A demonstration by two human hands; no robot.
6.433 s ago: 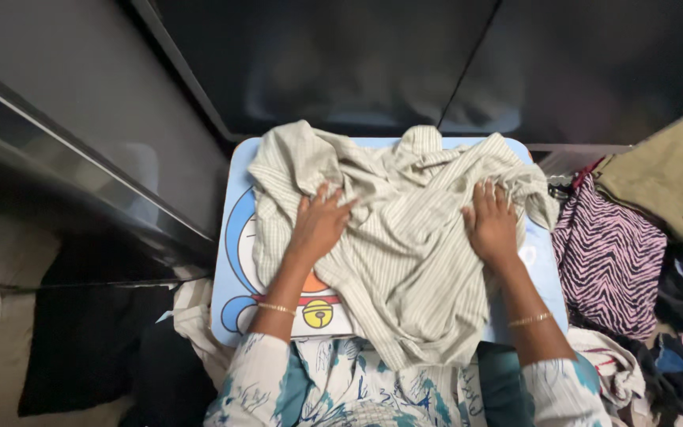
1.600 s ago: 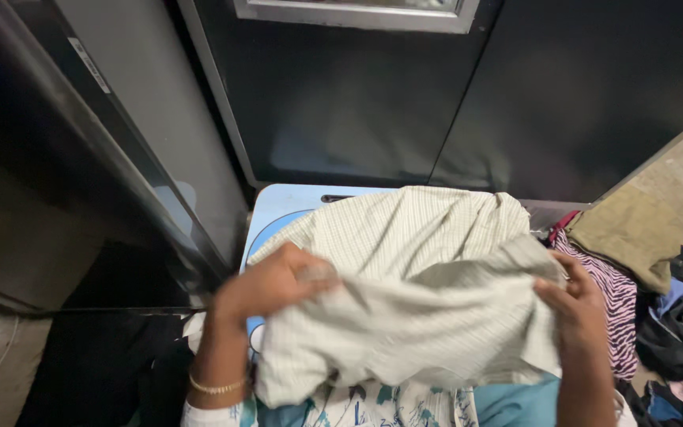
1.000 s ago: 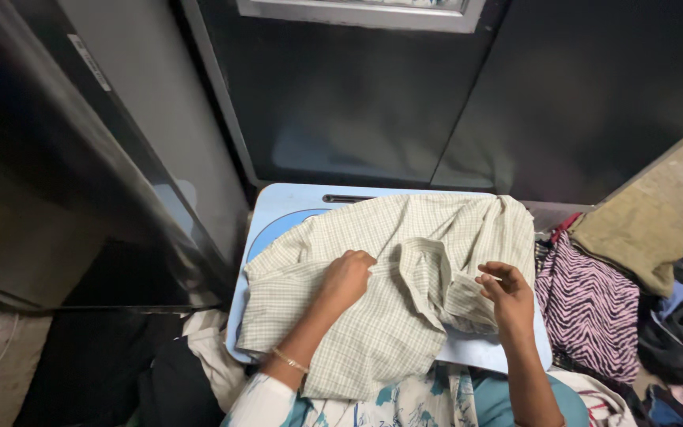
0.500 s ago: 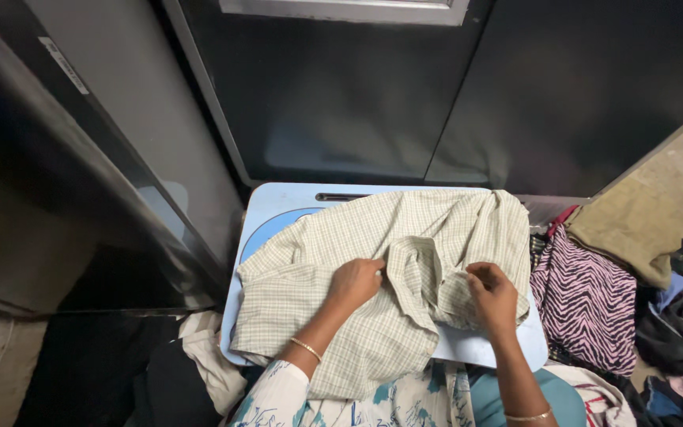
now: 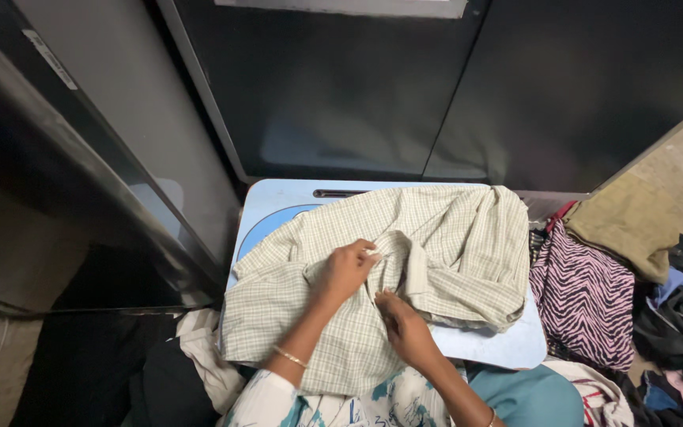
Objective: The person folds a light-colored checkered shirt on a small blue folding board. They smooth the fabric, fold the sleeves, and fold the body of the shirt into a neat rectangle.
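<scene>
Left hand: fingers pinching a shirt fold.
Right hand: fingers pinching shirt edge.
Shirt: rumpled on blue worktop.
Right: striped cloth.

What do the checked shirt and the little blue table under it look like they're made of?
Shirt: thin woven fabric, probably cotton, matte; it creases and drapes softly. Table: likely moulded plastic, smooth with a slight sheen, rounded corners and a handle slot.
</scene>
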